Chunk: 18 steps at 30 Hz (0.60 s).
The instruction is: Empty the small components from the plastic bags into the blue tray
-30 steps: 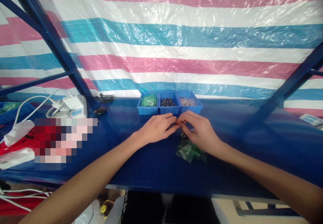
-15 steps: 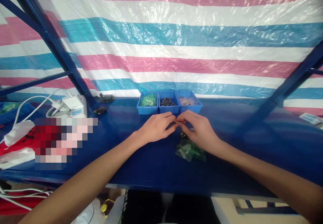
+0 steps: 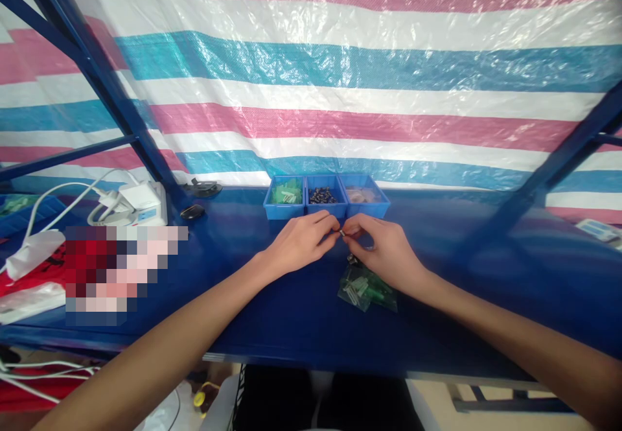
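A small metal piece sits between the fingertips of my two hands, above the blue table. My left hand pinches it from the left, and my right hand pinches it from the right. Just below my right hand lie small clear and green plastic bags with pale pieces inside. Another small metal part shows beside the bags, partly under my right hand. Behind my hands stand three blue bins: the left one holds green packets, the middle one dark metal parts, the right one pale packets.
At the left are a white power strip with plugs, cables, a small black object, a red and white bundle and another blue bin. A striped plastic sheet hangs behind the blue table.
The fingers of both hands have shifted slightly around the small metal piece, which now shows more clearly between them. The bags and bins have stayed in place.
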Tool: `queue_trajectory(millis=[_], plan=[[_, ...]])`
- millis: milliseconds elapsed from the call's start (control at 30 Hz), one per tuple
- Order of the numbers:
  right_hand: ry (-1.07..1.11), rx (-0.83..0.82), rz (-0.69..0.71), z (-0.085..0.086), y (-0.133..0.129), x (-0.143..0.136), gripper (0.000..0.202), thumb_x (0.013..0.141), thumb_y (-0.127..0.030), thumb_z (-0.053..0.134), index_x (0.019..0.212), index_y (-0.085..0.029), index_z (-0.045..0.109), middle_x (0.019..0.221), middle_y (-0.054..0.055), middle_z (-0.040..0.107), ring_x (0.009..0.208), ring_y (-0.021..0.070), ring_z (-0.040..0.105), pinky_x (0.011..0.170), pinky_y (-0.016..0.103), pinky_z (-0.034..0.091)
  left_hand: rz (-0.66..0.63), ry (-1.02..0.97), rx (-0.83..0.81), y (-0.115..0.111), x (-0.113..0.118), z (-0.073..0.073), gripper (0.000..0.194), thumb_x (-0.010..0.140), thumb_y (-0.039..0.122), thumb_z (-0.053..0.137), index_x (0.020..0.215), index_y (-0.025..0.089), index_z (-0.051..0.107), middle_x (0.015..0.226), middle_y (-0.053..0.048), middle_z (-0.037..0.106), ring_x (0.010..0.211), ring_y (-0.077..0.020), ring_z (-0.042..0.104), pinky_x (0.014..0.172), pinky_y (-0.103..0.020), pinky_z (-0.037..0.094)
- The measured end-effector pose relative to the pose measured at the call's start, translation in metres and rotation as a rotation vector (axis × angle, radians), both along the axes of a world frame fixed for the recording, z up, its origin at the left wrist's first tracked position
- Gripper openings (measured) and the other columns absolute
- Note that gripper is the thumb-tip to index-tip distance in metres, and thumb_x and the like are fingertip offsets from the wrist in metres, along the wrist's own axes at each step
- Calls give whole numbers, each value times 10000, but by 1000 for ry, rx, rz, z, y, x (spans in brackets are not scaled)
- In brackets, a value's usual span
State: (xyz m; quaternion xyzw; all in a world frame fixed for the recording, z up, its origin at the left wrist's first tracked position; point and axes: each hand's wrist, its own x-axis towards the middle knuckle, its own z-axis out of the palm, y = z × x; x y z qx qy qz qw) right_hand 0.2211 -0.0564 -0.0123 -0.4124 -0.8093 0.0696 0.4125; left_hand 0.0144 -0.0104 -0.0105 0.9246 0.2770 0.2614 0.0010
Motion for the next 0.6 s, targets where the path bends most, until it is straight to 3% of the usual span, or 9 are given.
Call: queue_trajectory(millis=[333, 600], plan=[[217, -265, 17, 0, 3, -1, 94, 861, -239, 669, 947, -225, 636, 842, 26, 746, 792, 212, 742, 734, 347, 602, -13, -58, 13, -1, 0, 0, 206, 1052, 275, 429, 1097, 177, 605, 997, -40, 641, 817, -139, 621, 680, -254, 457], [132, -215, -18, 0, 6, 2, 131, 923, -345, 648, 950, -220, 676, 869, 31, 762, 745, 205, 703, 668, 326, 535, -15, -74, 17, 0, 0, -1, 182, 1038, 283, 468, 1118, 186, 599, 981, -35, 638, 822, -141, 629, 687, -247, 473]])
